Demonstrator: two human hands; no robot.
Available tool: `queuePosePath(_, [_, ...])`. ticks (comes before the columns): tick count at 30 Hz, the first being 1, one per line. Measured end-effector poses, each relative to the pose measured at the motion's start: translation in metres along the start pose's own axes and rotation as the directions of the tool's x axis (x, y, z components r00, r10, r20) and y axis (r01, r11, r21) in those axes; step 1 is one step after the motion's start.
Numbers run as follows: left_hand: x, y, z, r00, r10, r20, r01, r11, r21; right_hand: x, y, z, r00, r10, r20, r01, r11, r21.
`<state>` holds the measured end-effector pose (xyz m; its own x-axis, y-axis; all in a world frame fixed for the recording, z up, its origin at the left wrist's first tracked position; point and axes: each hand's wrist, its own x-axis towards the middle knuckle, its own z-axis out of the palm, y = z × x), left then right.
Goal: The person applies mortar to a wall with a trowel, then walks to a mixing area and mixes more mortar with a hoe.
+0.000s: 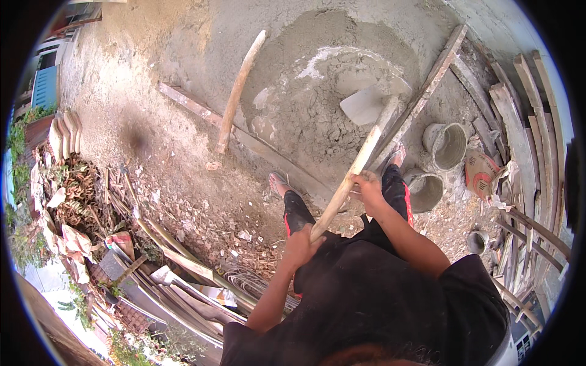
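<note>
A shovel [349, 180] with a pale wooden handle slants across the middle of the view. My left hand [300, 245] is wrapped round the lower end of its handle, close to my body. Farther up the shaft, my right hand [367, 188] grips it too. The flat grey blade [362, 106] rests at the near right part of a round heap of wet grey mortar [317, 113]. Some of the blade's edge is hidden by mortar. Lighter, whitish mix streaks the heap's far side.
Wooden boards [421, 94] edge the mortar at right, and another plank [256, 146] runs along its near left. A second wooden handle [239, 94] crosses that plank. Buckets [447, 146], a cement bag [481, 171] and stacked timber [519, 128] stand at right. Leaves, sticks and scrap [79, 195] lie left.
</note>
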<state>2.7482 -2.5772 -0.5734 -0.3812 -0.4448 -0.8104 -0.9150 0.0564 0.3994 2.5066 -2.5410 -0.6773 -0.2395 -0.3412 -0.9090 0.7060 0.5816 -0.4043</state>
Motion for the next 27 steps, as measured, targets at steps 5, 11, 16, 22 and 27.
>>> queuePosePath(5, [0.154,0.093,0.039,0.977,0.140,-0.163,-0.165,0.975,-0.148,0.012,0.010,-0.016,0.994,0.102,0.028,-0.091,0.958,-0.271])
queuePosePath(11, [0.182,0.066,-0.015,0.983,0.028,0.183,0.054,0.903,-0.427,-0.046,0.019,-0.136,0.868,-0.387,-0.310,0.332,0.918,-0.217])
queuePosePath(16, [0.144,-0.081,-0.064,0.969,0.054,0.240,0.109,0.780,-0.616,-0.172,0.255,-0.208,0.696,0.052,-0.716,-0.017,0.998,0.056])
queuePosePath(22, [0.062,-0.375,-0.082,0.912,-0.410,-0.025,0.371,0.848,-0.379,-0.220,0.425,-0.159,0.824,0.124,-0.553,-0.413,0.800,-0.435])
queuePosePath(27, [0.003,-0.447,-0.080,0.803,-0.594,-0.048,0.361,0.550,-0.753,-0.199,0.416,-0.083,0.947,-0.121,-0.297,-0.235,0.367,-0.900])
